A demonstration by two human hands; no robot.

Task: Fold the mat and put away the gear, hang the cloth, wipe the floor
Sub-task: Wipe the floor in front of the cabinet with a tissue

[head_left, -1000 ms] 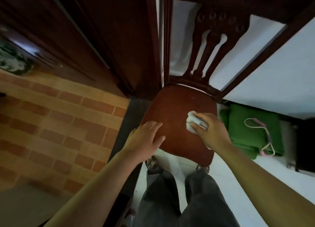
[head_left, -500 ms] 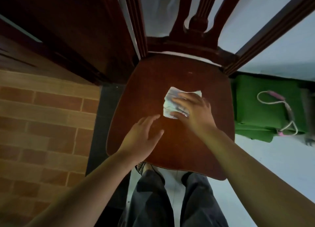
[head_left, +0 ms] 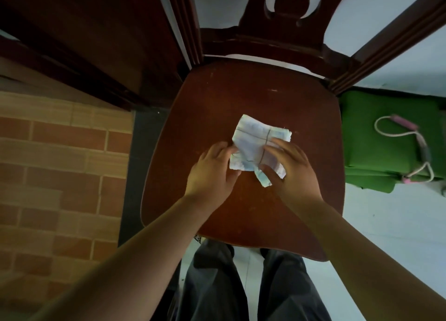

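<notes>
Nearest the camera, two legs in dark grey trousers (head_left: 217, 284) stand at the front edge of a dark wooden chair (head_left: 241, 91), with both bare forearms reaching out over the seat. The left hand (head_left: 212, 168) has its fingers bent in at the left edge of the cloth (head_left: 253, 142) and its thumb at the lower corner, pinching that edge. The right hand (head_left: 292, 168) lies on the cloth's right side, its fingers fairly straight and spread and its thumb pressing the lower part down. The cloth is small, white and folded, with thin dark lines, and it rests about mid-seat. Right of the chair, a folded green mat (head_left: 376, 152) sits on the white floor (head_left: 386, 224) with a pink-handled skipping rope (head_left: 406, 123) lying on top. To the left is brick-patterned flooring (head_left: 60, 164). Beyond the seat rises the carved chair back.
</notes>
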